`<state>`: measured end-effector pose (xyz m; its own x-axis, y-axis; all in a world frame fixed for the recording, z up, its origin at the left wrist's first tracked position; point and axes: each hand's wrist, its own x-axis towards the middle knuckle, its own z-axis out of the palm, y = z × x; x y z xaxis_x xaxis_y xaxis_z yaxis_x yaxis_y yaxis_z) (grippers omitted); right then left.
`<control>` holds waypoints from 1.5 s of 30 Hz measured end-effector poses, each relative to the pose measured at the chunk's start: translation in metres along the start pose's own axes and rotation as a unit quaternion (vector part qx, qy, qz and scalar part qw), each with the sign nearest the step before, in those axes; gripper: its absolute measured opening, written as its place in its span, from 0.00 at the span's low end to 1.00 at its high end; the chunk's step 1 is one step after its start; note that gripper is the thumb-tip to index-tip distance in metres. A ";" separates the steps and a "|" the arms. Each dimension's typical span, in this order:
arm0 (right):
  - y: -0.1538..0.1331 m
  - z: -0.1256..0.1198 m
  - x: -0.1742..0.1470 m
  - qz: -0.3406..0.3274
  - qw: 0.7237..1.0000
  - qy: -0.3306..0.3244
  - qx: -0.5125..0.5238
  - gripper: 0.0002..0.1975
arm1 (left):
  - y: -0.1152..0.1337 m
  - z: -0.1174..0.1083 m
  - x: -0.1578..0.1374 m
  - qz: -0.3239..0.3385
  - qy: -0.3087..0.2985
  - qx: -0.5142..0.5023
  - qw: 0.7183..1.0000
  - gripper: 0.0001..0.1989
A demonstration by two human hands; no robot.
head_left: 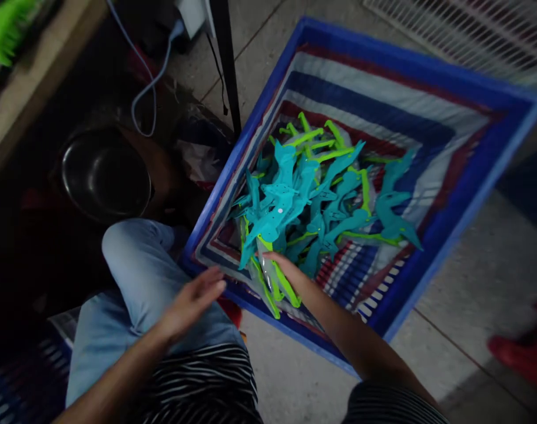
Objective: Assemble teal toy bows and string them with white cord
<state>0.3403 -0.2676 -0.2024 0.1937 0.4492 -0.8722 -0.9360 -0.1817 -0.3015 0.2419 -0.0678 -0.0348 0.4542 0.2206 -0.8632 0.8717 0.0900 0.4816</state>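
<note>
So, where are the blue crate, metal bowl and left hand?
Blue crate [449,232]: head view, rim at the picture's right.
Metal bowl [107,176]: head view, inside surface.
Left hand [191,302]: head view, middle of the hand.

The right hand [288,271] holds a teal-and-green piece [268,227] by its clear, green-edged part, the exact finger contact being partly hidden; just left of that grip the left hand [198,297] hovers with loosely parted fingers; beyond and to the right of the grip lies a tangled heap of similar pieces [348,221], on a striped cloth [361,88] lining a blue crate [401,56]; left of the grip, well apart, stands a metal pot [105,176]; nearer the body than the grip are jeans [136,271] and a striped top [202,377]; far beyond it, to the right, sits a white slatted rack [480,35].
</note>
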 end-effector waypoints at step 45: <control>0.076 0.386 -0.171 -0.331 0.542 -0.464 -0.617 0.13 | -0.368 -0.196 -0.242 0.107 0.347 -0.132 0.922 0.36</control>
<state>0.1229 -0.0200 0.0725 -0.4006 0.9161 -0.0186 0.2699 0.0986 -0.9578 -0.2248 0.0365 0.0271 0.3034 0.8215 -0.4829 0.6588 0.1853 0.7291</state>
